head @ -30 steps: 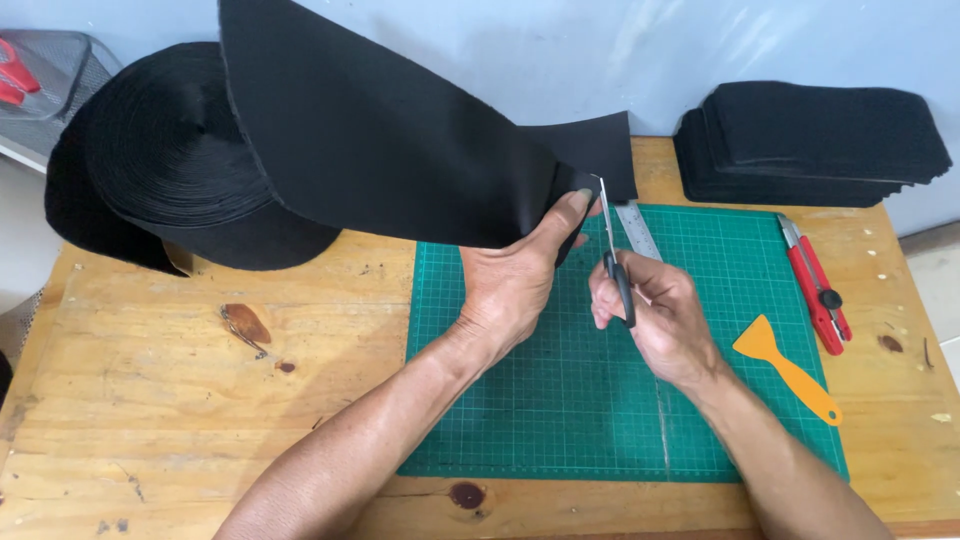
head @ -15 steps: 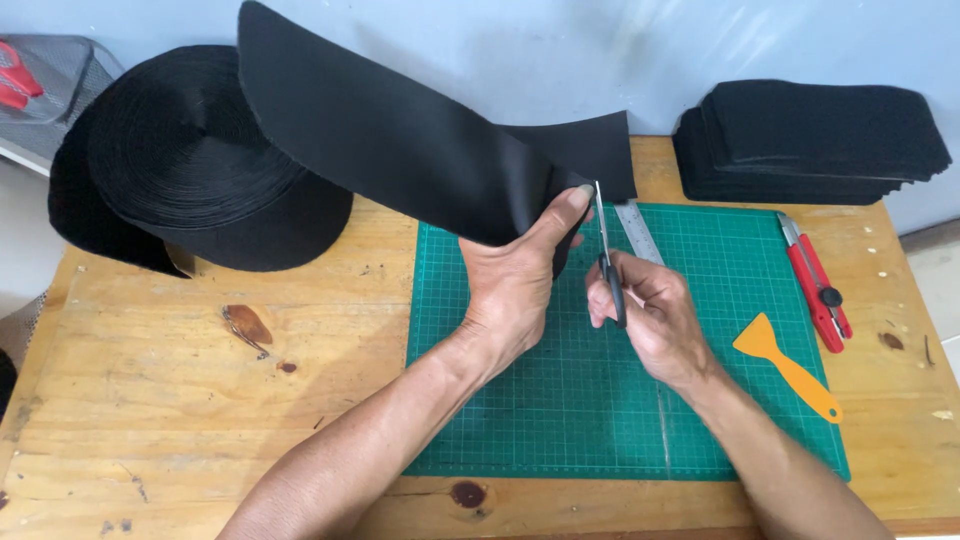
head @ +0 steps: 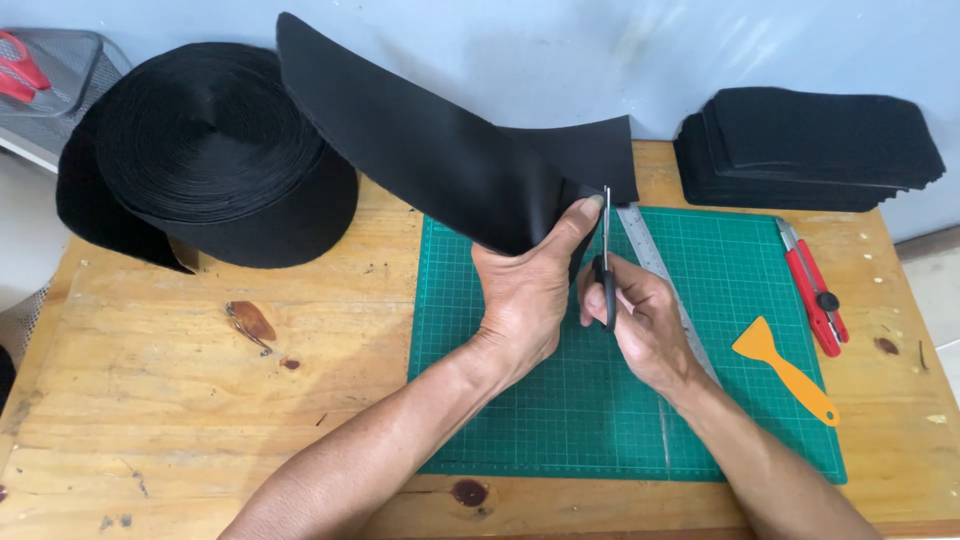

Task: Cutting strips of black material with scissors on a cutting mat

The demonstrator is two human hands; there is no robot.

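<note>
Here, above the green cutting mat (head: 560, 420), a black fabric strip (head: 440, 150) is gripped by the left hand (head: 525, 295), while scissors (head: 606, 255) are clasped in the right hand (head: 640, 320). Cutting seems underway; steady tension and straight blade travel are judged necessary next.

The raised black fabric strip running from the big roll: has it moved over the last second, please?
Yes. The black fabric strip has sunk and its top edge shifted right, uncovering more of the black roll behind it.
</note>
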